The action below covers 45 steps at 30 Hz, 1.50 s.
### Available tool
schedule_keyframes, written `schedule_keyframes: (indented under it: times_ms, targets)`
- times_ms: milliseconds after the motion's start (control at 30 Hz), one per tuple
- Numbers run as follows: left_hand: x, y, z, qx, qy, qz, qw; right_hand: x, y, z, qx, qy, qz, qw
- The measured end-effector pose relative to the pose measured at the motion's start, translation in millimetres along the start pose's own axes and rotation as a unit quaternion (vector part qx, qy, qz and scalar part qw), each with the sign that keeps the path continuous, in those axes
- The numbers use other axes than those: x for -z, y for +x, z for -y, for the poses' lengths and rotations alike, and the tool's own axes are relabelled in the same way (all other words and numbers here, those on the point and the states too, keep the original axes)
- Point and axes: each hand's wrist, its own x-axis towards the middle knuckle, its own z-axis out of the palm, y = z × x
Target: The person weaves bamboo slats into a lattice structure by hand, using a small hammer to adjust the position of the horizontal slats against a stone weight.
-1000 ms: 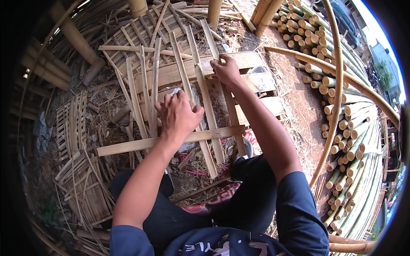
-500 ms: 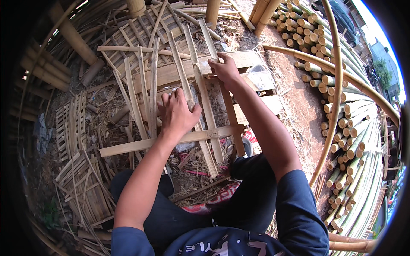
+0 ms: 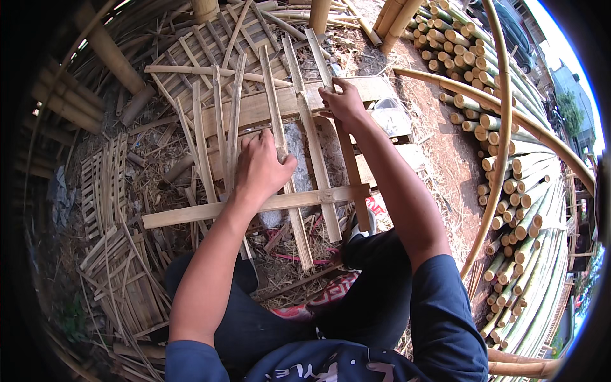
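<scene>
A loose lattice of split bamboo slats spreads in front of me. My left hand [image 3: 264,162] is closed on one long slat [image 3: 299,239], its thumb at the right edge and its fingers curled over. Farther right, my right hand [image 3: 344,105] grips the outermost slat [image 3: 317,54] near its upper part, with the fingertips partly hidden. Between my hands runs another long slat [image 3: 315,149]. A crosswise slat [image 3: 289,201] passes over the near ends, under my left wrist. Another crosswise slat [image 3: 184,70] spans the far side. Several slats fan out left of my left hand.
Wooden planks [image 3: 375,89] lie beneath the lattice. At right stands a large stack of cut bamboo poles [image 3: 509,184], with a bent pole [image 3: 503,127] before it. Woven bamboo panels [image 3: 105,184] lie at left. Thick bamboo posts [image 3: 108,51] rise at the far left.
The slat in my left hand has swung, its near end going left and its far end right. My right hand has moved slightly right with its slat. The near crosswise slat has shifted slightly.
</scene>
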Motion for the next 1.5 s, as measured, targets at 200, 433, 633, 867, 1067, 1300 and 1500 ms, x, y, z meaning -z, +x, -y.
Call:
schedule_keyframes:
  times_ms: [200, 433, 633, 867, 1067, 1300, 1500]
  targets:
    - [1, -2, -2, -0.026, 0.015, -0.011, 0.999, -1, -1, 1, 0.011, -0.011, -0.004, 1.0]
    - [9, 0, -2, -0.038, 0.016, 0.009, 0.999, 2, -1, -6, 0.025, -0.026, -0.013, 0.999]
    - [6, 1, 4, -0.051, -0.003, -0.005, 0.999, 5, 2, -9, 0.03, -0.035, -0.017, 0.999]
    - [5, -7, -24, -0.092, 0.195, -0.061, 0.975, 9, 6, -11, 0.032, -0.053, -0.014, 0.998]
    - [-14, -7, -21, -0.129, 0.115, 0.078, 0.982, 3, -2, -4, 0.026, -0.047, 0.0, 0.999]
    - [-11, -5, -29, -0.125, 0.152, 0.131, 0.972, 7, 7, -11, 0.032, -0.112, 0.002, 0.993]
    - [-9, -5, -31, -0.124, 0.148, 0.12, 0.974, 17, -9, -6, 0.113, -0.282, -0.017, 0.953]
